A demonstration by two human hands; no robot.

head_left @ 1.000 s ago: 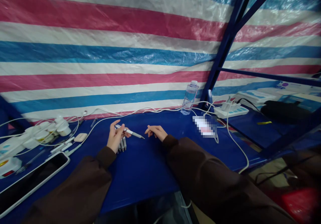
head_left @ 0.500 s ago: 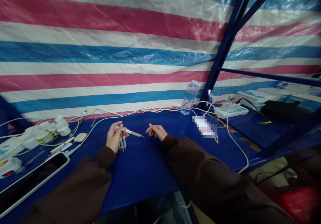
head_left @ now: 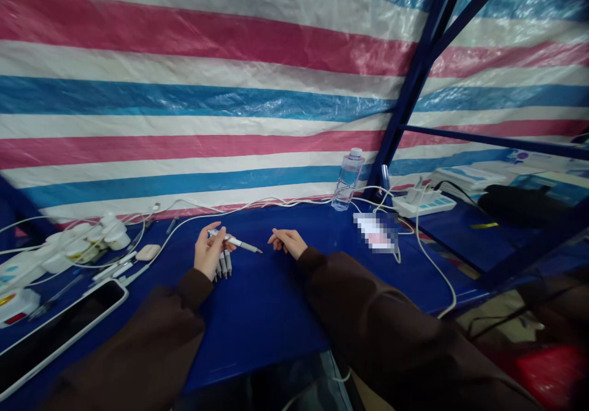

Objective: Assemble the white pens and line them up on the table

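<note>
The left hand [head_left: 209, 253] pinches a slim white pen with a dark tip [head_left: 239, 243] above the blue counter [head_left: 276, 300], more grey pens [head_left: 224, 264] bunched beneath (keep that bundle clamped). The right hand [head_left: 288, 241] rests loosely curled and empty, near the tip; steady the barrel.

tablet [head_left: 55, 331] cut off (left), label [head_left: 375, 232] blurred

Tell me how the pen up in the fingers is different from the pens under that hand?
The raised pen is held in the left hand, tip pointing right; the other pens lie on the blue table. It is one; they are several, side by side. All look grey-white.
</note>
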